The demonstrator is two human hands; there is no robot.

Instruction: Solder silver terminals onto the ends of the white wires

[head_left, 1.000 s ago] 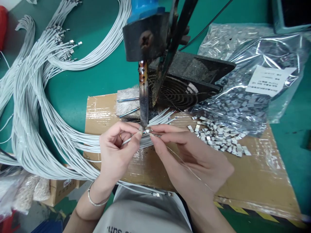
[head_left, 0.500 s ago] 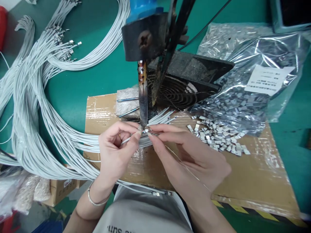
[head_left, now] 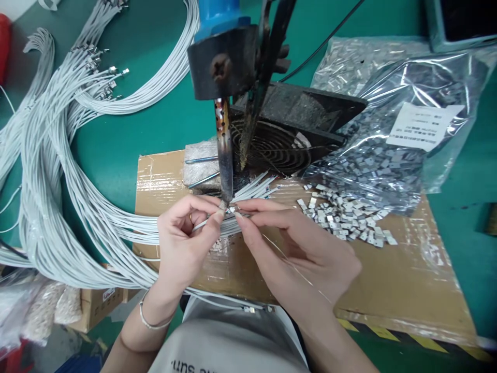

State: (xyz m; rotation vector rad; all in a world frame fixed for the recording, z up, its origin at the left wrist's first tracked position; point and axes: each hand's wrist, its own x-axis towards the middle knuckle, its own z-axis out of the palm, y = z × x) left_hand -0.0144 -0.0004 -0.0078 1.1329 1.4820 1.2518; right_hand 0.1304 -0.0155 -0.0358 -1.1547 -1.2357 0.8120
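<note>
My left hand (head_left: 185, 239) pinches the end of a thin white wire (head_left: 205, 224) just under the tip of a mounted soldering iron (head_left: 224, 155). My right hand (head_left: 298, 248) pinches a small metal terminal (head_left: 232, 210) against that wire end, and a fine strand of solder wire (head_left: 295, 265) runs back across its palm. Both hands meet at the iron tip, over a brown cardboard sheet (head_left: 407, 280). A bundle of white wires (head_left: 77, 207) passes beneath my left hand.
A pile of small metal terminals (head_left: 345, 217) spills from a clear plastic bag (head_left: 399, 134) at right. A black fan (head_left: 287, 134) sits behind the iron. More white wire bundles (head_left: 128, 93) loop over the green table at left. Small boxes stand at the lower left.
The view has shifted slightly, so the table's contents sit a little further left. My hands stay pinched together at the iron tip.
</note>
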